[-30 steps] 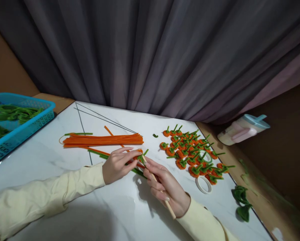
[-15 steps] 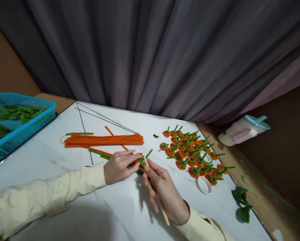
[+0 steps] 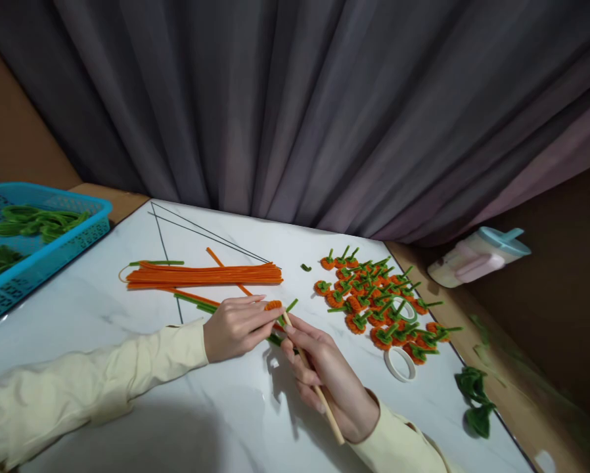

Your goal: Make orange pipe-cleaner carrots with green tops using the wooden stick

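Observation:
Over the middle of the white table, my left hand is closed on a small orange pipe-cleaner pumpkin with a green stem. My right hand grips a thin wooden stick, whose upper end meets the pumpkin near my left fingertips. Part of the pumpkin is covered by my fingers. Behind my left hand lies a bundle of orange pipe cleaners. Green pipe cleaners run partly beneath that hand.
Finished-looking orange and green pumpkins crowd the right side, with a white tape roll beside them. Dark green leaves lie at the right edge. A blue basket holds green pieces at left. A tumbler stands beyond the right edge.
The pumpkin has turned in my left fingers, so more orange and less green shows. The stick's lower end has swung slightly right with my right hand.

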A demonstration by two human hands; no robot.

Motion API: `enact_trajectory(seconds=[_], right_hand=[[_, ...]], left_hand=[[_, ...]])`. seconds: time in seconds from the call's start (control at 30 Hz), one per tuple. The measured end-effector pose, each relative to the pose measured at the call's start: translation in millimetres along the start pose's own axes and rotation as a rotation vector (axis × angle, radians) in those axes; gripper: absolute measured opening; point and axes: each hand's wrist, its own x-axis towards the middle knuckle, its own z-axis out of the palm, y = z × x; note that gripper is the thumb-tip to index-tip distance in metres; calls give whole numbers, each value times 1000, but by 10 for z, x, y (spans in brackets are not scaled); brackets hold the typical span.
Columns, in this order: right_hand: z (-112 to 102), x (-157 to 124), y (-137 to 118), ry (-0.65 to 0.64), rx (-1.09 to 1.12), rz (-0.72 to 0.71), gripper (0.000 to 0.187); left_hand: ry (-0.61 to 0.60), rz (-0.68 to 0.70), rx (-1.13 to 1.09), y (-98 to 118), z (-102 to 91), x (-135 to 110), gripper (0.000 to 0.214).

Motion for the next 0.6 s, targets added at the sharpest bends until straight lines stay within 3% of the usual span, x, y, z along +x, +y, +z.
enact_trajectory(seconds=[0.23,0.43,0.6], right_hand=[[48,-7,35,33,1,-23,34],[5,26,33,1,-38,-21,32],[-117,63,-42,-87,61,81,22]], left_hand=[[11,-22,15,13,19,11,23],[6,-136,-50,13,30,-3,19],[-1,-233,-141,6,19,3,20]])
